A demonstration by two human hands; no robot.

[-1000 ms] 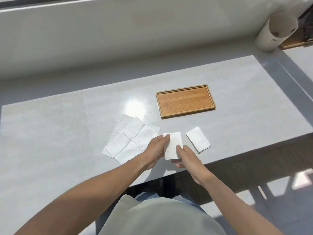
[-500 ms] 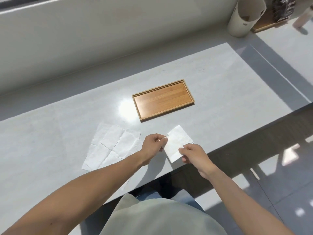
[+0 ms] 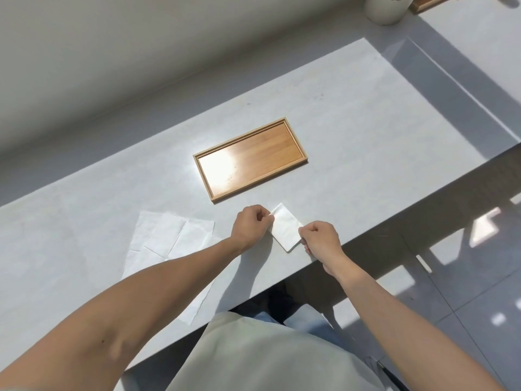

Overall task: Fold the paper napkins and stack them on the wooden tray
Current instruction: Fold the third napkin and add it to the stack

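Observation:
A small folded white napkin (image 3: 286, 231) lies near the table's front edge, just in front of the wooden tray (image 3: 253, 162), whose inside is bare. My left hand (image 3: 252, 224) pinches the napkin's left corner with curled fingers. At the napkin's right edge my right hand (image 3: 321, 238) pinches it too. Several unfolded napkins (image 3: 169, 235) lie flat to the left, partly under my left forearm.
A white cylindrical container (image 3: 386, 8) stands at the far right corner, with another wooden item (image 3: 428, 1) beside it. The table's front edge (image 3: 394, 221) runs diagonally just right of my right hand, with tiled floor beyond it.
Both hands carried the folded napkin to the right, over where a second folded napkin lay; that one no longer shows separately. The fingers went from flat to pinching. The view shifted.

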